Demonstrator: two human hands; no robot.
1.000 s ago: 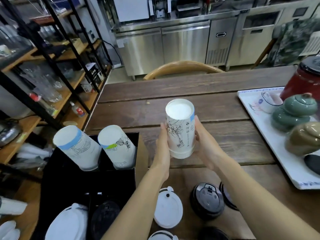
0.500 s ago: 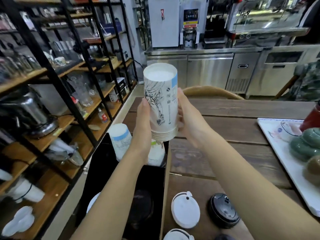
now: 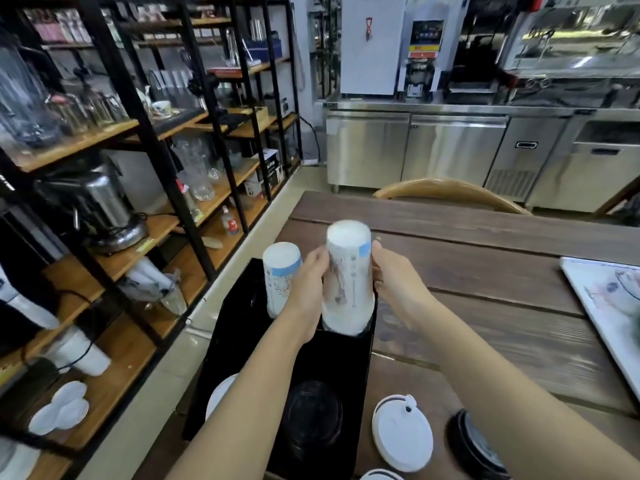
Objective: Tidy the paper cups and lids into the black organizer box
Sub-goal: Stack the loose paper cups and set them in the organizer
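both hands on one stack of paper cups (image 3: pixel 348 278), upside down, base up, blurred by motion. left hand (image 3: pixel 304 289) flat against the stack's left side, fingers pressed together along the wall. right hand (image 3: pixel 398 285) on the right side, fingers curled round the back of the stack; their tips are hidden, so cannot tell how far they wrap. the stack's lower rim sits at the far right compartment of the black organizer box (image 3: pixel 242 327); whether it rests on the bottom cannot be told.

second stack of cups (image 3: pixel 281 275), also inverted, blue band near the top, stands in the far left compartment just beside the held stack, partly behind the left hand.

near compartments of the box: a black lid (image 3: pixel 313 415) in the right one, a white lid (image 3: pixel 219 393) in the left, mostly covered by the left forearm.

box sits at the left edge of the wooden tabletop (image 3: pixel 485 271). loose on the tabletop just right of the box: a white lid with sip plug (image 3: pixel 401 433), then a black lid (image 3: pixel 476 445) beside it, and another white lid (image 3: pixel 381 474) cut off by the bottom edge. a white tray (image 3: pixel 606 306) at the far right. open shelves (image 3: pixel 104 237) to the left.
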